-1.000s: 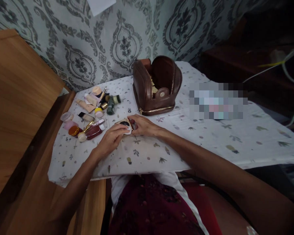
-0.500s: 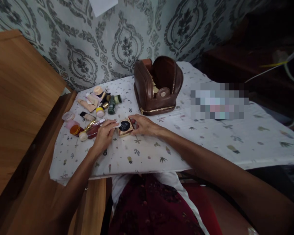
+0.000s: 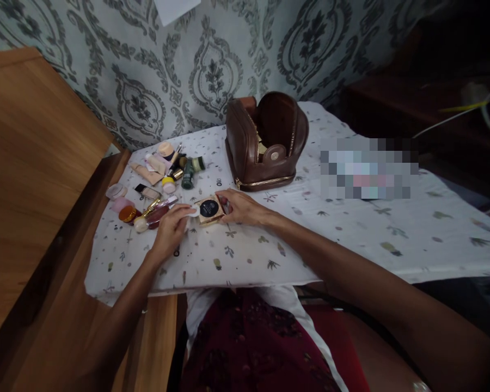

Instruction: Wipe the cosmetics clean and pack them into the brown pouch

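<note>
A square gold compact point(image 3: 209, 209) with a round black centre lies on the table's patterned cloth. My right hand point(image 3: 242, 207) is closed on its right side, thumb near the front and fingers at the back. My left hand point(image 3: 172, 224) pinches a small white pad point(image 3: 193, 212) at the compact's left edge. Whether the pad touches the compact is hard to make out. Just left of that hand lie a bottle of dark red liquid point(image 3: 155, 216) and a jar with an orange lid point(image 3: 128, 214).
Behind the compact stands an unzipped brown leather bag point(image 3: 265, 147). Several cosmetics, among them a green tube point(image 3: 187, 177) and a yellow-banded jar point(image 3: 169, 185), cluster at the left. A blurred-out item point(image 3: 367, 171) lies to the right. A patterned curtain point(image 3: 216, 71) hangs behind the table.
My left hand has drawn the white pad slightly left and down, off the edge of the black disc. My right hand keeps its grip on the compact. The view has shifted a little.
</note>
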`<move>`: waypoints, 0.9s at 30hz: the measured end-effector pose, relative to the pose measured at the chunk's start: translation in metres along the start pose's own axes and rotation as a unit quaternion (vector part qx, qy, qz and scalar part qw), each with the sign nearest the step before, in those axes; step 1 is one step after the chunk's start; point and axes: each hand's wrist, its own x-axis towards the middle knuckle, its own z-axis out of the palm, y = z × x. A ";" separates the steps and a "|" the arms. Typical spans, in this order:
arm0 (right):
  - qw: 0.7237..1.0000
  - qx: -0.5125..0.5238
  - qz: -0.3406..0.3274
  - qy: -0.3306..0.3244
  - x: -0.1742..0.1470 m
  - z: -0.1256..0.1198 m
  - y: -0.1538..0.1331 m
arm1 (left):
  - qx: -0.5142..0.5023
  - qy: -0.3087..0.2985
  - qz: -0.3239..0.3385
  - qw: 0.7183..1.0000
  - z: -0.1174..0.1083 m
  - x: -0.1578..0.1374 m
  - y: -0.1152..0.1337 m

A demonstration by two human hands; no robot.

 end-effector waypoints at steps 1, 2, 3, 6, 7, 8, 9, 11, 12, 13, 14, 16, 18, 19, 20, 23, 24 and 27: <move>1.000 -0.006 0.000 -0.003 -0.001 0.000 0.000 | 0.003 0.013 -0.011 1.000 0.002 0.003 -0.004; 1.000 -0.015 0.000 -0.005 -0.001 -0.001 -0.001 | 0.005 0.025 -0.023 0.999 0.003 0.005 -0.007; 1.000 -0.024 -0.002 -0.005 -0.002 -0.001 -0.002 | 0.006 0.034 -0.034 0.999 0.005 0.006 -0.010; 0.998 -0.052 -0.020 -0.001 -0.005 -0.002 -0.008 | -0.002 0.047 -0.071 0.996 0.011 0.006 -0.014; 0.998 -0.059 -0.026 -0.003 -0.006 -0.002 -0.011 | -0.010 0.049 -0.085 0.995 0.013 0.005 -0.015; 0.997 -0.065 -0.030 -0.008 -0.006 -0.001 -0.014 | -0.022 0.050 -0.100 0.994 0.014 0.004 -0.016; 0.997 -0.070 -0.029 -0.016 -0.006 -0.001 -0.017 | -0.038 0.049 -0.115 0.991 0.015 0.003 -0.017; 0.996 -0.079 -0.025 -0.028 -0.006 0.001 -0.023 | -0.074 0.043 -0.148 0.985 0.016 0.002 -0.019; 0.996 -0.081 -0.024 -0.030 -0.007 0.001 -0.025 | -0.090 0.040 -0.160 0.982 0.017 0.001 -0.020; 0.996 -0.078 -0.026 -0.029 -0.007 0.002 -0.026 | -0.103 0.040 -0.169 0.979 0.018 0.001 -0.021; 0.997 -0.070 -0.032 -0.024 -0.007 0.003 -0.026 | -0.115 0.043 -0.174 0.977 0.019 0.001 -0.023; 0.998 -0.033 -0.050 -0.009 -0.008 0.005 -0.023 | -0.139 0.059 -0.182 0.972 0.021 0.002 -0.024; 0.998 0.022 -0.062 0.009 -0.007 0.007 -0.017 | -0.160 0.073 -0.187 0.966 0.022 0.003 -0.024; 0.997 0.050 -0.064 0.019 -0.006 0.009 -0.013 | -0.168 0.077 -0.189 0.964 0.022 0.003 -0.023; 0.995 0.075 -0.064 0.028 -0.005 0.011 -0.009 | -0.174 0.079 -0.188 0.963 0.022 0.004 -0.021; 0.988 0.135 -0.051 0.049 -0.002 0.017 -0.002 | -0.178 0.085 -0.175 0.964 0.017 0.004 -0.012; 0.986 0.152 -0.042 0.052 -0.001 0.019 -0.002 | -0.174 0.089 -0.168 0.966 0.015 0.005 -0.009; 0.977 0.205 -0.009 0.058 -0.002 0.022 -0.007 | -0.140 0.106 -0.135 0.975 0.007 0.004 0.003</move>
